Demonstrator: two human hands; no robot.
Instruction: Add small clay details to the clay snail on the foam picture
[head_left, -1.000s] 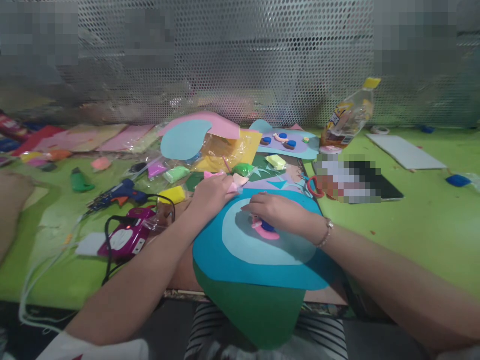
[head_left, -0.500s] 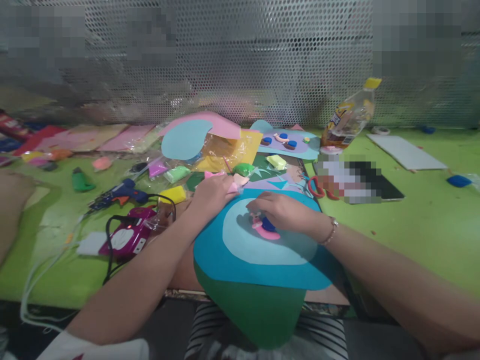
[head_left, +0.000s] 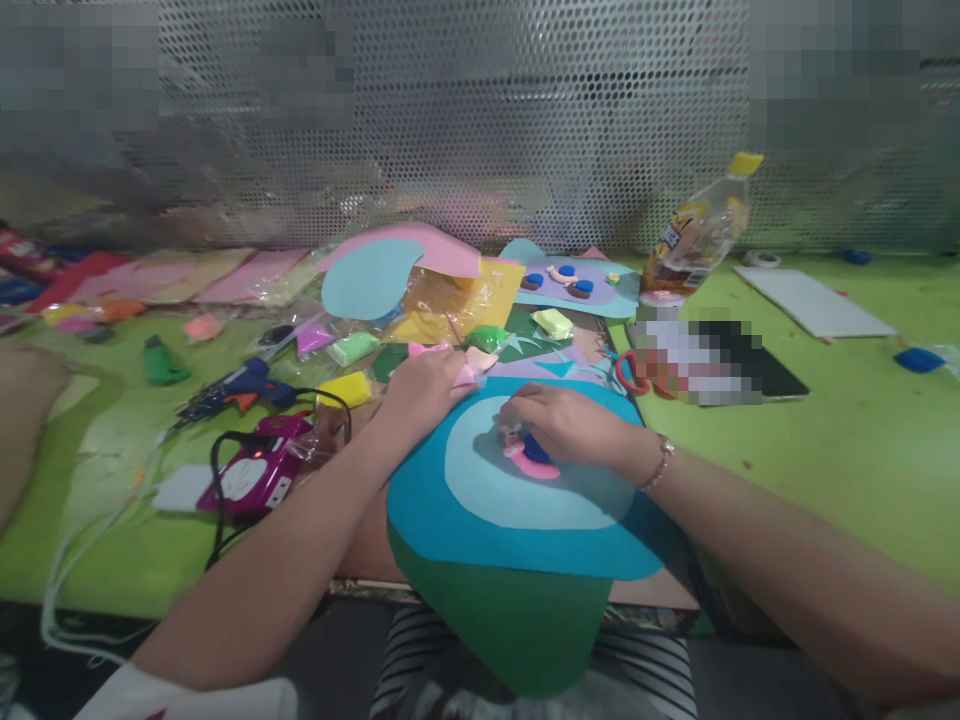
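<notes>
Table: a lime-green tabletop [head_left: 840, 480], busy with clay packets and paper; a yellow-capped bottle [head_left: 697, 245] stands toward the back.
Back of the room: a perforated metal screen [head_left: 525, 110] spans the whole width behind it.
Clay snail: pink body, blue shell [head_left: 538, 468], sitting on pale-blue paper [head_left: 517, 510], layered over a teal-blue sheet [head_left: 416, 510]; a green sheet [head_left: 517, 630] below overhangs the table edge.
Snail's heading: head toward the worker's left and slightly away, tail to the right; the long axis slants across the paper.
Right hand [head_left: 559, 420]: fingers curled together over the head and shell; whether they pinch anything, I can't make out.
Left hand [head_left: 424, 388]: fingers bent against pink clay [head_left: 466, 375] beside the teal-blue sheet; gripped or merely touched, I can't say.
</notes>
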